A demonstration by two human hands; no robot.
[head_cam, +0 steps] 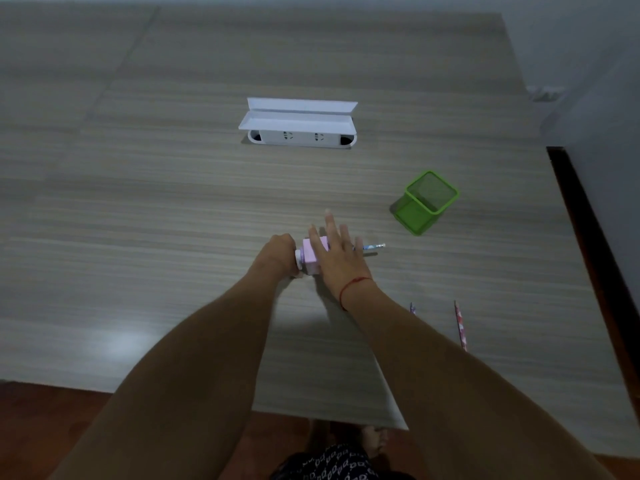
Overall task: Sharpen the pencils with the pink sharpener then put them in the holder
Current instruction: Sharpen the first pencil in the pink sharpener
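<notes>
The surface (173, 209) looks like grey wood-grain laminate with a soft sheen — the green holder (427, 202) fine wire mesh, the pink sharpener (313, 256) smooth plastic.

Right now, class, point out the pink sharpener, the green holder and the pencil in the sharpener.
pink sharpener (310, 262): head view, front face.
green holder (412, 220): head view, mesh side wall.
pencil (373, 246): head view, exposed shaft.

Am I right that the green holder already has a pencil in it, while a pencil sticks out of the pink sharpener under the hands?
Not quite. In the head view the holder looks empty. The rest holds: a pencil sticks out of the sharpener, with the right hand on top and the left hand at its end.
</notes>
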